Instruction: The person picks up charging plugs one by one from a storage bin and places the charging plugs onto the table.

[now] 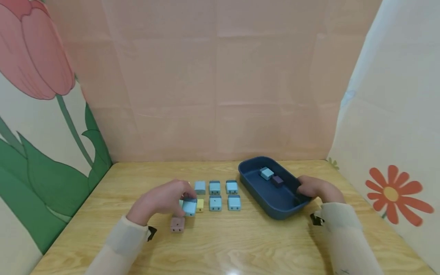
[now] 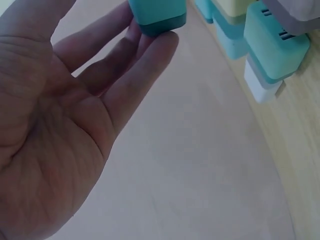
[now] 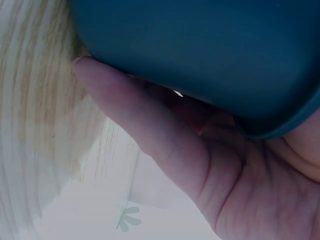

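My left hand (image 1: 163, 198) pinches a light-blue USB wall charger (image 1: 189, 207) between thumb and fingertips, over the left end of the charger rows. In the left wrist view the held charger (image 2: 159, 12) shows at the top, with a darker band at one end. A pink charger (image 1: 177, 225) lies just below that hand, and a yellow charger (image 1: 200, 205) is partly behind the held one. My right hand (image 1: 317, 189) grips the right side of a dark-blue tray (image 1: 259, 198). The right wrist view shows fingers along the tray's outer wall (image 3: 200, 55) and its rim at the palm.
Several light-blue chargers (image 1: 215, 203) stand in two rows left of the tray. Inside the tray lie a light-blue charger (image 1: 266, 173) and a dark purple one (image 1: 277, 181). The wooden table (image 1: 220, 244) ends at a pinkish back wall (image 1: 220, 95), with printed side panels left and right.
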### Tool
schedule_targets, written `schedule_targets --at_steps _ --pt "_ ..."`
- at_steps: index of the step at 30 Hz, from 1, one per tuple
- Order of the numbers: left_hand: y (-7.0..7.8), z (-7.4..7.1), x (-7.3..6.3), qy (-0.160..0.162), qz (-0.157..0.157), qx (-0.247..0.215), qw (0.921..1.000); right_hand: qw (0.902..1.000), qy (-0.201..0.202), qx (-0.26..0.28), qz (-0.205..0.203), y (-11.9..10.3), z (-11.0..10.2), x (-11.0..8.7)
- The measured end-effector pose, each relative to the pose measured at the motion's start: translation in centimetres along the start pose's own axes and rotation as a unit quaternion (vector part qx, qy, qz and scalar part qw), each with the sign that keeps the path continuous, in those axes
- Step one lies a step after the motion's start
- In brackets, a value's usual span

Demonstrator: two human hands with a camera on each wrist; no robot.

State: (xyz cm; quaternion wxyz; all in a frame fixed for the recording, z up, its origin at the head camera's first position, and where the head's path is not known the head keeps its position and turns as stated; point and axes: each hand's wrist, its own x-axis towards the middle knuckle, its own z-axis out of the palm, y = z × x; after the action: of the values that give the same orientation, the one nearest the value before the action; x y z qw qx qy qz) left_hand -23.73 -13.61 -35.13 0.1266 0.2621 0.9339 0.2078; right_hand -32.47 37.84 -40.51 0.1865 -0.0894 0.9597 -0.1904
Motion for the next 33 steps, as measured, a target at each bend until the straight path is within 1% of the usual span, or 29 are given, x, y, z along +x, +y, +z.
schedule_targets --at_steps 3,6,9,14,17,20,27,33 --pt "0.0 0.2 0.0 -0.008 0.002 -0.005 0.9999 1.0000 -0.002 0.003 0.002 -0.1 0.0 -0.1" --pt "0.1 0.5 0.2 -0.016 0.012 -0.002 0.9998 1.0000 0.001 0.002 0.002 -0.2 -0.1 -0.1" --pt "0.4 0.9 0.4 -0.026 0.025 0.013 0.9993 1.0000 0.002 0.001 0.001 -0.2 -0.2 -0.1" --pt "0.9 1.6 0.8 -0.044 0.036 0.029 0.9979 1.0000 0.004 0.002 0.005 -0.2 -0.2 -0.3" --pt "1.0 2.0 1.1 -0.054 0.047 0.038 0.9967 1.0000 0.005 0.004 0.004 -0.3 -0.2 -0.3" --pt "0.9 2.4 1.2 -0.059 0.049 0.048 0.9959 1.0000 0.005 0.006 0.005 -0.3 0.0 -0.3" --pt "0.7 3.1 1.4 -0.056 0.042 0.064 0.9955 0.9999 0.005 0.009 0.013 -0.2 0.1 -0.3" --pt "1.0 3.4 1.3 -0.056 0.011 0.075 0.9956 0.9996 0.003 0.021 0.018 -0.3 0.1 -0.3"
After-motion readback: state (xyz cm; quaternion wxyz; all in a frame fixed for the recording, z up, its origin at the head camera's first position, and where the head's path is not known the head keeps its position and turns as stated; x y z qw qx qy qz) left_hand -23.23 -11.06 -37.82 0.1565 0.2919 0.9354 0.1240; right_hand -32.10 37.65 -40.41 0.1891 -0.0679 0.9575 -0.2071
